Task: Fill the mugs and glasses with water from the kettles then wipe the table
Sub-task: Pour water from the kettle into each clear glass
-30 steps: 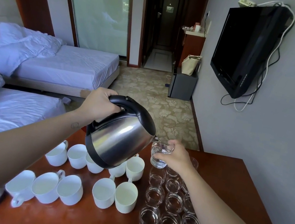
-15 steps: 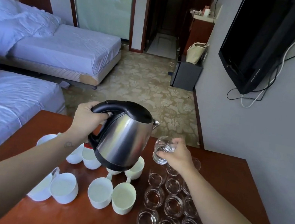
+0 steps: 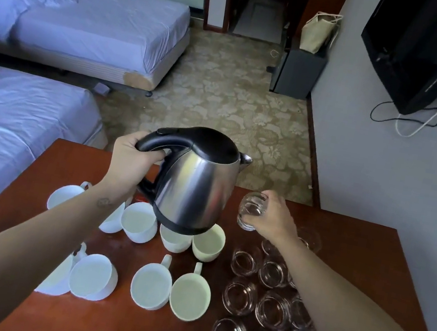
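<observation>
Left hand (image 3: 131,161) wrapped around the black handle of the steel kettle (image 3: 196,187), held above the white mugs (image 3: 151,289); body near upright, slight tilt, spout pointing right toward the glass (image 3: 251,210). Right hand (image 3: 272,218) fingers curled on that glass, lifted off the table (image 3: 357,248), mouth tilted toward the kettle.

glossy steel kettle (image 3: 195,190) — clear glasses (image 3: 273,313)
</observation>
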Demonstrator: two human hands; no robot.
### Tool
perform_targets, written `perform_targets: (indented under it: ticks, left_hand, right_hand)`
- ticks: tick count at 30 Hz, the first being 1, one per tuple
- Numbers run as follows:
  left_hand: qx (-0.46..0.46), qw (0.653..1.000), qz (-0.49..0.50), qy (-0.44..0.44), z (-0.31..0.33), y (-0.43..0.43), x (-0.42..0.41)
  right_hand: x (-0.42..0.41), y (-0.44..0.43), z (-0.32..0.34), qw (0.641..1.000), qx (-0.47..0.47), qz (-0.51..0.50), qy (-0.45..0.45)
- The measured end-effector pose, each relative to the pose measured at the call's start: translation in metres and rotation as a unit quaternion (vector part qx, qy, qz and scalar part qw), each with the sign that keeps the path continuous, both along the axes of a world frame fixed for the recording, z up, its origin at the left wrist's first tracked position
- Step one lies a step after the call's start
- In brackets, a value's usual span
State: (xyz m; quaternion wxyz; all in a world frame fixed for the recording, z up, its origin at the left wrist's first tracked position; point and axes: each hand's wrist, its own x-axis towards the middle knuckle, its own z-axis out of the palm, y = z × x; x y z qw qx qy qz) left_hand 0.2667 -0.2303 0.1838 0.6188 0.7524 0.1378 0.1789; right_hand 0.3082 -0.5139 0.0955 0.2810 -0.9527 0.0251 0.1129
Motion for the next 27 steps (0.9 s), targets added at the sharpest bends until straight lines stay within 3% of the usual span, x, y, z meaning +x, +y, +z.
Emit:
perform_targets:
  ticks: [10, 27]
  left_hand:
    - [0.023, 1.0, -0.004, 0.006, -0.017, -0.005, 0.023]
    - [0.031, 0.999, -0.021, 0.014, -0.025, -0.011, 0.022]
  right_hand:
    - [0.012, 0.001, -0.04, 0.984, -0.15, 0.082, 0.041]
    - [0.005, -0.005, -0.053, 0.984, -0.126, 0.09, 0.088]
